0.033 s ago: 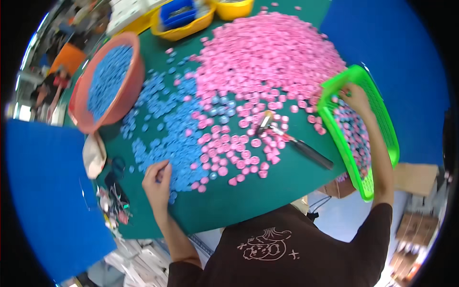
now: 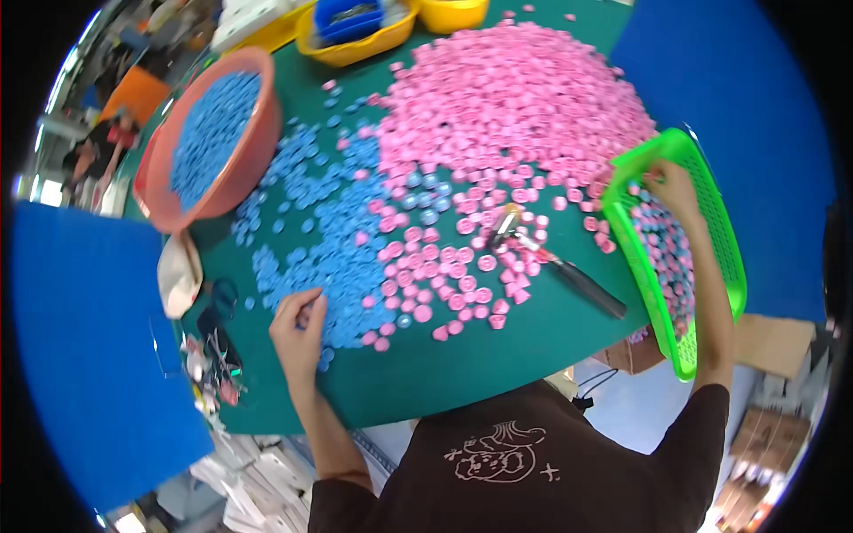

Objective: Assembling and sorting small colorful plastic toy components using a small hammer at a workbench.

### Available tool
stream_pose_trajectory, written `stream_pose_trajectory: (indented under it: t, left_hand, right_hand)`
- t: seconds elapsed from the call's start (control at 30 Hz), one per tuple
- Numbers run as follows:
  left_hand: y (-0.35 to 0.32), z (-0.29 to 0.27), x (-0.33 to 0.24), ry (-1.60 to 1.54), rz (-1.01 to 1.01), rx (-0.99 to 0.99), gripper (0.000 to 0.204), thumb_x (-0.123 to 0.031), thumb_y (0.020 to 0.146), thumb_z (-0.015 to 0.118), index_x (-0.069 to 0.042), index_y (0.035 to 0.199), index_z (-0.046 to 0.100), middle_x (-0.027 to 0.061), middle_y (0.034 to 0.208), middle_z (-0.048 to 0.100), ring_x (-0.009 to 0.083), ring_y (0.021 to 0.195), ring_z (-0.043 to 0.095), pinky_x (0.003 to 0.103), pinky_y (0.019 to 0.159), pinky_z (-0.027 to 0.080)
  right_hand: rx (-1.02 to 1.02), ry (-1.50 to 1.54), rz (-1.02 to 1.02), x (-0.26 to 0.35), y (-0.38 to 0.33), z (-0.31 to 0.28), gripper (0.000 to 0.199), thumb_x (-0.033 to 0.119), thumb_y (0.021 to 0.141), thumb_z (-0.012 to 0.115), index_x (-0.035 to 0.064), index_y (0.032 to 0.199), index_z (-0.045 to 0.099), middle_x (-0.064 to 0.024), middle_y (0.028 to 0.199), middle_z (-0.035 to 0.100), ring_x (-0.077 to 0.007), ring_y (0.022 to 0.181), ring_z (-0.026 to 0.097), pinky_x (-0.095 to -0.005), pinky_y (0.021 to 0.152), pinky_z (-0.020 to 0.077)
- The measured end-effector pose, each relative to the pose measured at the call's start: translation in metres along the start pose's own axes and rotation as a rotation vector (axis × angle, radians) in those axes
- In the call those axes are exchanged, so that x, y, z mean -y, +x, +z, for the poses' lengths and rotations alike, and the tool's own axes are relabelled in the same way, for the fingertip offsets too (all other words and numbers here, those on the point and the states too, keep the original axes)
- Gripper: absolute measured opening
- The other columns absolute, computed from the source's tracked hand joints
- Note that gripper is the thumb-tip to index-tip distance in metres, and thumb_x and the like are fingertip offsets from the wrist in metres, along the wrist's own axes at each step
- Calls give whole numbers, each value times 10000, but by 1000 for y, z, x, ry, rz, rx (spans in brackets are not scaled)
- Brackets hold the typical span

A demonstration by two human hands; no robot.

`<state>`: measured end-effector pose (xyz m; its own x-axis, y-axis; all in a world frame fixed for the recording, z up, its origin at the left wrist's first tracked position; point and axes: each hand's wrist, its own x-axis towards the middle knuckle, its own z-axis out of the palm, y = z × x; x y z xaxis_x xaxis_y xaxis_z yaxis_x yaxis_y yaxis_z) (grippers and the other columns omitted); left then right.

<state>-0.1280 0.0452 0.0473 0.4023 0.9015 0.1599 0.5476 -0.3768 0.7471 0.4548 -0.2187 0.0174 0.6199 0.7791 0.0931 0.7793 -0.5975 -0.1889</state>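
Observation:
My left hand (image 2: 298, 336) is at the near edge of a spread of small round blue pieces (image 2: 342, 244). Its thumb and fingers are curled together, and what lies between them is too small to make out. My right hand (image 2: 673, 188) reaches into the far end of a green plastic basket (image 2: 641, 253), fingers bent and closed. Whatever they hold is hidden. Mixed pink and blue pieces (image 2: 666, 258) fill part of the basket. Between my hands lie scattered small pink pieces (image 2: 431, 266), with a few shiny blue ones (image 2: 428, 216) among them.
A large heap of pink pieces (image 2: 515, 98) covers the table's far side. A black-handled tool (image 2: 577, 286) lies among loose pieces. At left are an orange tub (image 2: 258, 147) of blue pieces, a beige pouch (image 2: 179, 277) and scissors (image 2: 224, 298). Yellow bins (image 2: 355, 49) stand behind.
The whole view has shifted slightly, with the table contents appearing a little further right. Both hands keep about the same places and grips.

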Motion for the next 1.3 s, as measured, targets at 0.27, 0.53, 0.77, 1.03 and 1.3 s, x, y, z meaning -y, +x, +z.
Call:
stream_pose_trajectory:
  t: [0.27,0.53,0.77,1.03,1.3]
  left_hand:
    - [26,8,-18,-24,115,76,155,-66,804,726,-25,952,706,50,815,649,105,658,532,246,563,405]
    - [81,103,-38,11,425,249,266,-143,782,749,-18,999,658,105,930,627,258,791,605,346,684,490]
    - [98,138,-45,223,489,293,393,-236,740,780,-28,1029,614,155,987,589,353,929,575,444,798,464]
    - [101,137,-36,115,570,424,291,-88,766,728,-16,1006,579,170,962,555,372,895,590,467,748,496]
    - [113,103,-28,-731,-191,453,332,-83,851,720,-7,1155,610,2,837,614,60,629,559,184,554,472]
  right_hand:
    - [-160,321,-349,177,2,-28,228,127,839,698,23,1040,665,-103,970,657,-208,842,632,-291,695,496]
    - [272,453,-619,311,16,23,342,79,802,670,45,1140,628,-144,1115,578,-328,989,611,-394,839,506]
    - [320,305,-707,342,44,55,465,72,696,693,108,1147,587,-147,1010,597,-368,910,639,-468,726,524]
    - [319,197,-854,348,60,64,388,107,728,682,93,1109,607,-131,906,643,-333,840,656,-440,717,532]
    - [734,1608,124,328,71,33,254,252,849,608,26,964,600,-28,733,611,-102,531,594,-226,409,439]
